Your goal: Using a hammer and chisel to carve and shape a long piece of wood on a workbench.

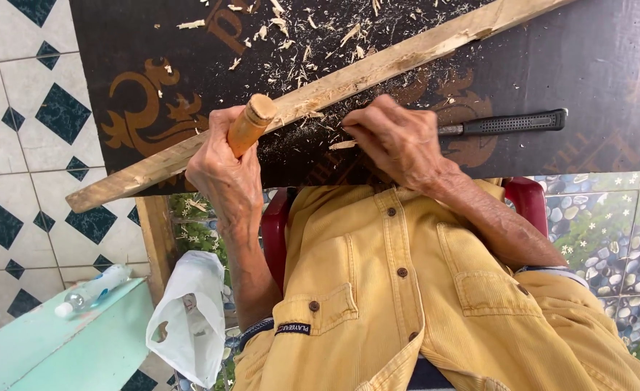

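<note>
Head view: your left hand [226,170] is clenched round a wooden handle [251,123]; your right hand [399,141] pinches at one wood strip [320,90], long axis running 8 to 2 o'clock. One black-grip tool [504,123] lies at 3, pointing L-R. Surface: dark board [609,72] w/ shavings; tiled floor [15,145].

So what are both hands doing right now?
Left hand: closed around a wooden handle.
Right hand: curled by the wooden strip; hold cannot be told.

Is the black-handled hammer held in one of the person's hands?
No, the hammer lies alone on the dark board, beside the right hand.
</note>
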